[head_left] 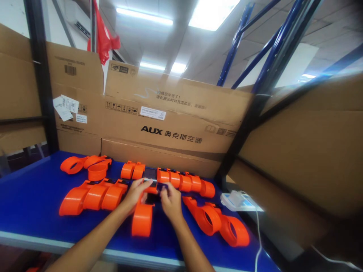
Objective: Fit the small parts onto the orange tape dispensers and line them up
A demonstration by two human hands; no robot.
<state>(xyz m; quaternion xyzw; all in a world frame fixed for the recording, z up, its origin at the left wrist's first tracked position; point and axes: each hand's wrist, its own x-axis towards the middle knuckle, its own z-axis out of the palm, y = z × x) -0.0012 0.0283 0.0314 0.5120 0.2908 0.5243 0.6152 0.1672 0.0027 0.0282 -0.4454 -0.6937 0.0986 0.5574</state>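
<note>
My left hand (137, 194) is closed on a small unit with a dark rectangular panel (150, 173), a silvery lower edge and an orange part below; its thumb lies on the silvery edge. Just to the right, my right hand (171, 200) has its fingers curled in a pinch at a small dark piece (161, 186) beside the unit. That piece's kind and far end are hard to make out. Below my left hand is an orange ring-shaped piece (142, 221); whether it joins the held unit is unclear.
Several more orange ring-shaped pieces (95, 196) with dark tops lie in rows on the blue tabletop (31, 196). A white power strip (241, 202) with a cable sits at the right edge. Printed cardboard (172, 117) walls the back, between dark metal posts (42, 83).
</note>
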